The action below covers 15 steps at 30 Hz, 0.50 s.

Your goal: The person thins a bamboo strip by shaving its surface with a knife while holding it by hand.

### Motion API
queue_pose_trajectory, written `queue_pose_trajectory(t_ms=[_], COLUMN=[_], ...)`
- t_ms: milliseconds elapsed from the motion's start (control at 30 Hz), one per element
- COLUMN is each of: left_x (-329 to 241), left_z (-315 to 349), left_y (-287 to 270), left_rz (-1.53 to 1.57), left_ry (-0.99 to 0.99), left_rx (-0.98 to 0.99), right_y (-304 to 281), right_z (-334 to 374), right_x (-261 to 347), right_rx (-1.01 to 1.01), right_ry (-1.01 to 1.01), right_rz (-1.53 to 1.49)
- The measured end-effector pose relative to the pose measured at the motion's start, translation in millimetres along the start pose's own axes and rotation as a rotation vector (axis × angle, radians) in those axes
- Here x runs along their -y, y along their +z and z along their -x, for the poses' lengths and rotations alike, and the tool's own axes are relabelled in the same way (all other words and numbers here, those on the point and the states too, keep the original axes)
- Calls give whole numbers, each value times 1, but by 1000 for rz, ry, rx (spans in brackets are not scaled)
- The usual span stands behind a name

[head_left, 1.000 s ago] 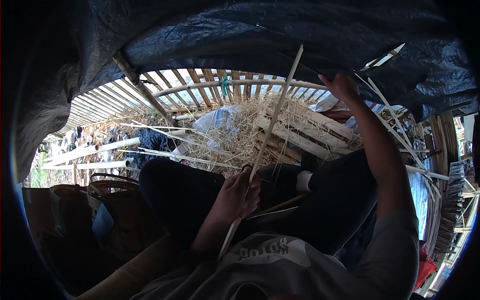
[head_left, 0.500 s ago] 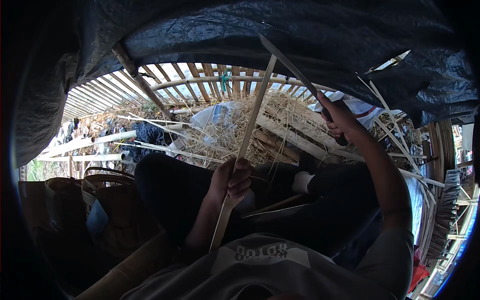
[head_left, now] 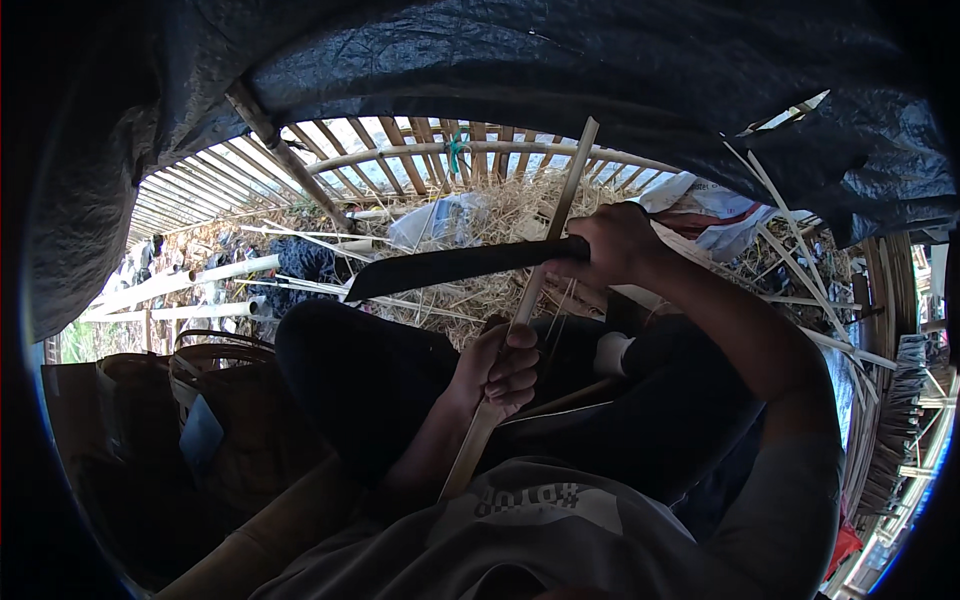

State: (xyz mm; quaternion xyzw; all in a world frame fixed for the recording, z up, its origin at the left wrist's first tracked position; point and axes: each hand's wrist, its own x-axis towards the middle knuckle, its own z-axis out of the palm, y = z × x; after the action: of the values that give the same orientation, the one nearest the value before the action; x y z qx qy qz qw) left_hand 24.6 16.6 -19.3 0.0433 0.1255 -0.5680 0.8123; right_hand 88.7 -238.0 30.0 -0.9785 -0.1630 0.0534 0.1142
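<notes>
My left hand grips a long pale bamboo strip that runs from my lap up toward the fence. My right hand is closed on the handle of a large dark knife. The blade lies roughly level, pointing left, and crosses the strip just above my left hand. My dark-trousered knees sit under both hands.
Straw and cut strips lie piled ahead against a slatted bamboo fence. A dark tarp hangs overhead. Woven baskets stand at my left. Thin bamboo slivers and bundles stick up at right.
My right hand has come down from the upper right, bringing the knife level across the strip. My left hand kept its hold on the strip, which now stands more upright.
</notes>
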Motion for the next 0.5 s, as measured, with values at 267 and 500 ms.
queue_pose_trajectory(t_ms=[267, 500], left_x=[3, 5], left_z=[-8, 0], left_y=[-1, 21], left_rz=[-290, -276], left_ry=[-2, 45], left_rx=[-234, -255], right_y=[-11, -5], right_z=[-26, -31], right_x=[-59, -82], right_rx=[129, -58], right_ry=[334, 162], right_rz=[50, 235])
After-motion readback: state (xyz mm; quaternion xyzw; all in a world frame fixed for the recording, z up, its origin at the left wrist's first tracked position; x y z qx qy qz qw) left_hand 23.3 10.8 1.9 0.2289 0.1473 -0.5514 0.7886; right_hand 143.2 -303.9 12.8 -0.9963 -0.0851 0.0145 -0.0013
